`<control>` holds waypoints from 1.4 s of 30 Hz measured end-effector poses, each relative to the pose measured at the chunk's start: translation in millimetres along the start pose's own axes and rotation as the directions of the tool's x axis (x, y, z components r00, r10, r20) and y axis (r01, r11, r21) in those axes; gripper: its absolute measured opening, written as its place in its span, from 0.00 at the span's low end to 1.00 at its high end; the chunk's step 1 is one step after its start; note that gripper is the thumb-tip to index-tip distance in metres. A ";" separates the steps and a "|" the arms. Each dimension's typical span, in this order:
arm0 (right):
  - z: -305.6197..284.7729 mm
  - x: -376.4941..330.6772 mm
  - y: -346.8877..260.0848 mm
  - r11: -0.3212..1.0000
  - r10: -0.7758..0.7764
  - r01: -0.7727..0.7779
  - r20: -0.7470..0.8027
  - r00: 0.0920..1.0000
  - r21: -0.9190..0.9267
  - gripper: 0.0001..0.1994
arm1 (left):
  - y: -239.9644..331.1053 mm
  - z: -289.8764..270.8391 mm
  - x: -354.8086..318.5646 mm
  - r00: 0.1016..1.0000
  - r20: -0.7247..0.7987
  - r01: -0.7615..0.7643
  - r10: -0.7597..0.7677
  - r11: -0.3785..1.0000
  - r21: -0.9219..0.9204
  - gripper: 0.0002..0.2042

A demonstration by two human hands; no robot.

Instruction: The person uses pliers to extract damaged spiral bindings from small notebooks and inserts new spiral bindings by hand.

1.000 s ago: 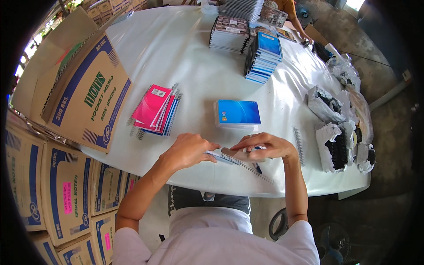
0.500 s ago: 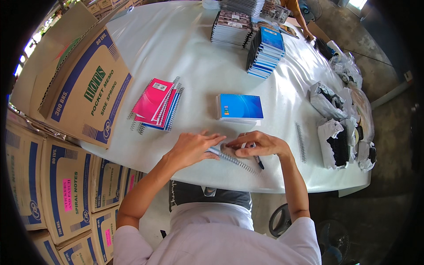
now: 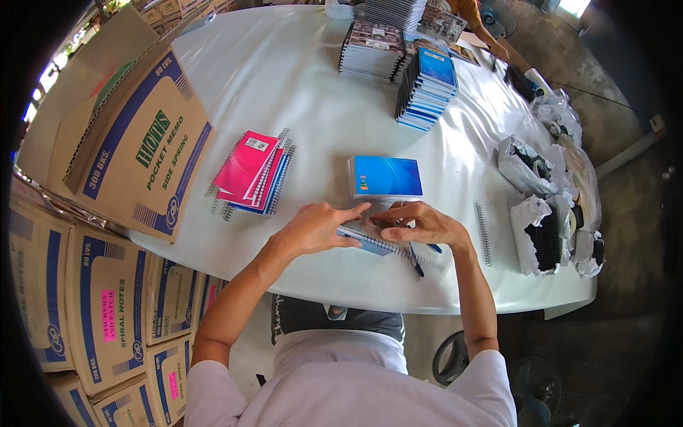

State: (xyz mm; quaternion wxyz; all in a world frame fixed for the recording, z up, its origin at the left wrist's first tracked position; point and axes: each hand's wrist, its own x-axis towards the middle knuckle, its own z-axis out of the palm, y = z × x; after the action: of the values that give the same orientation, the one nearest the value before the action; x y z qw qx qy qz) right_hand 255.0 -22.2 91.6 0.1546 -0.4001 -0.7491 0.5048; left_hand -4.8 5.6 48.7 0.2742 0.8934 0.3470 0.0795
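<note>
White table (image 3: 313, 142): spread across the middle of the view, its near edge close to the person's waist.
Stacked cartons (image 3: 92, 285): brown cardboard with blue bands, left of and below the table's edge.
Open carton (image 3: 149, 178): tilted, at the table's left side, flaps raised.
Far stacks: dark-coiled notebooks (image 3: 370, 60) with patterned covers, and just beside them a tall blue stack (image 3: 429, 89).
Torn white wrappings (image 3: 523, 231): along the right edge, black coils inside.
Pink-topped pile (image 3: 249, 171): coil-bound notebooks, fanned unevenly, right of the open carton.
Blue-topped pile (image 3: 388, 178): just beyond the hands.
Left hand (image 3: 320, 226): thumb and forefinger spread apart, thumb at the worked notebook's left end; how firmly it grips, I cannot tell.
Right hand (image 3: 425, 224): fingers bent over the notebook's spine; whether they pinch the wire is hidden.
Worked notebook (image 3: 375, 244): low between both hands, near the table's front edge, wire coil trailing rightward.
Loose coil (image 3: 484, 233): on the table, right of the right hand.
Dark pen (image 3: 417, 268): below the right hand, pointing toward the person.
</note>
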 end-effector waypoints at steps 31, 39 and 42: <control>103.8 -16.1 -11.3 0.720 -0.382 -0.136 -0.552 0.741 -0.681 0.11 | 39.2 -4.0 -27.0 0.993 0.066 0.099 -0.101 0.994 0.036 0.21; 117.1 -12.0 -5.4 0.657 -0.494 -0.159 -0.580 0.647 -0.737 0.14 | 41.9 4.8 -26.9 0.988 -0.023 0.154 -0.153 0.987 0.041 0.22; 119.3 -11.5 -3.0 0.642 -0.513 -0.168 -0.582 0.631 -0.748 0.14 | 45.5 6.6 -23.5 0.982 -0.011 0.189 -0.189 0.980 0.061 0.22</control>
State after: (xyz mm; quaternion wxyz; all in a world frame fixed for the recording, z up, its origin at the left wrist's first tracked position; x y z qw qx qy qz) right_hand 185.1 -106.9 43.5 0.3265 -0.5152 -0.7881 -0.0830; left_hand 6.0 -40.5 69.1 0.2518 0.8642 0.4333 0.0443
